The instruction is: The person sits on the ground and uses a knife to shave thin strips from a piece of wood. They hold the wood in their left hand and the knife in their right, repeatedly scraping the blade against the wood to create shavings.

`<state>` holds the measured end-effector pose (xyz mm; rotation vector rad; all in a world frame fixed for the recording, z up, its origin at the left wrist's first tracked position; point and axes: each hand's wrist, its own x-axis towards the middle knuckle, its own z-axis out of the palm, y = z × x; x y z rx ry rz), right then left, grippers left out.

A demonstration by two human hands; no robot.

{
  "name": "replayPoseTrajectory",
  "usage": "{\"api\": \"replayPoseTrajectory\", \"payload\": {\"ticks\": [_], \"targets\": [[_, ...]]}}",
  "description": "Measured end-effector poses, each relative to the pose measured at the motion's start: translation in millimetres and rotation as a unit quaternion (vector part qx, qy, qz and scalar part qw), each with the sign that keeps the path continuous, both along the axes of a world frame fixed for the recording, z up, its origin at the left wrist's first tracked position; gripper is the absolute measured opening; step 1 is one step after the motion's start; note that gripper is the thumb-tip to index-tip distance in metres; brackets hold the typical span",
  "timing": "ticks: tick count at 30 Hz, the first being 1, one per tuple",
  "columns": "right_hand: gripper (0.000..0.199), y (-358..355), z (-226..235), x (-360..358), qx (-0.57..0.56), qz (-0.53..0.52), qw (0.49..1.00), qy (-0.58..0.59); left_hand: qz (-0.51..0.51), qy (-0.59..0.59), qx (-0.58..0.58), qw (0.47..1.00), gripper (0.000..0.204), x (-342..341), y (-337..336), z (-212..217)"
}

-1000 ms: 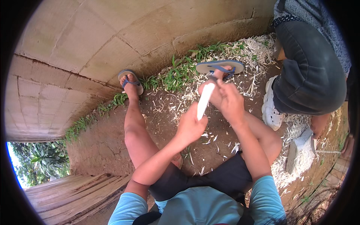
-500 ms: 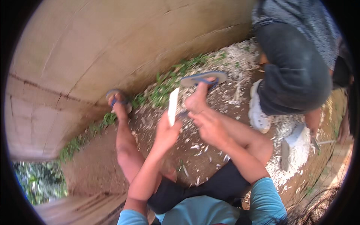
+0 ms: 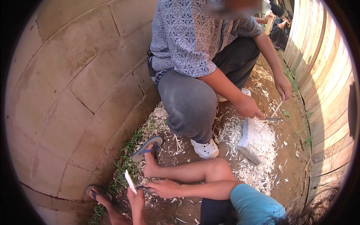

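Upright in my left hand (image 3: 136,199) is a flat, pale strip of wood (image 3: 130,182), its upper end sticking out above my fist. My right hand (image 3: 165,188) is closed just to the right of it, with a small dark knife (image 3: 141,186) reaching from its fingers toward the strip. Most of the knife's handle is hidden in those fingers. Both hands are low in the view, beside my bent leg.
A person crouches ahead, one hand (image 3: 250,107) on a knife (image 3: 272,119), the other (image 3: 283,86) on a thin stick (image 3: 277,108) over a pale block (image 3: 244,144). Wood shavings (image 3: 264,174) cover the ground. A block wall (image 3: 86,93) rises left, a plank wall (image 3: 330,108) right.
The view has swung right and up, so my hands now appear lower and further left. More of the crouching person shows. My hands keep hold of the wood strip and knife.
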<state>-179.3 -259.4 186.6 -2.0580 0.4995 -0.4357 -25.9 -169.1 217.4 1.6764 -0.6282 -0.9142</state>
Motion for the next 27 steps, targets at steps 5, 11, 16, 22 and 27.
{"api": "replayPoseTrajectory", "payload": {"ticks": [5, 11, 16, 22, 27], "targets": [[0.04, 3, -13, 4, -0.016, -0.01, 1.0, 0.013, 0.011, 0.018, 0.004, 1.0, 0.018, -1, -2, 0], [0.04, -6, -30, 9, -0.043, -0.011, 0.999, 0.013, 0.008, 0.017, 0.007, 1.0, 0.016, 1, -10, -7], [0.038, -11, -23, 12, -0.057, 0.005, 0.998, -0.001, 0.004, -0.005, 0.019, 1.0, 0.016, 27, -4, -33], [0.033, -11, -22, 5, -0.071, -0.015, 0.997, 0.012, -0.006, 0.022, -0.011, 1.0, 0.02, 2, -4, -13], [0.035, -10, -15, 2, -0.046, -0.004, 0.999, 0.018, 0.039, 0.119, -0.038, 0.991, 0.015, -5, -6, -2]]}}
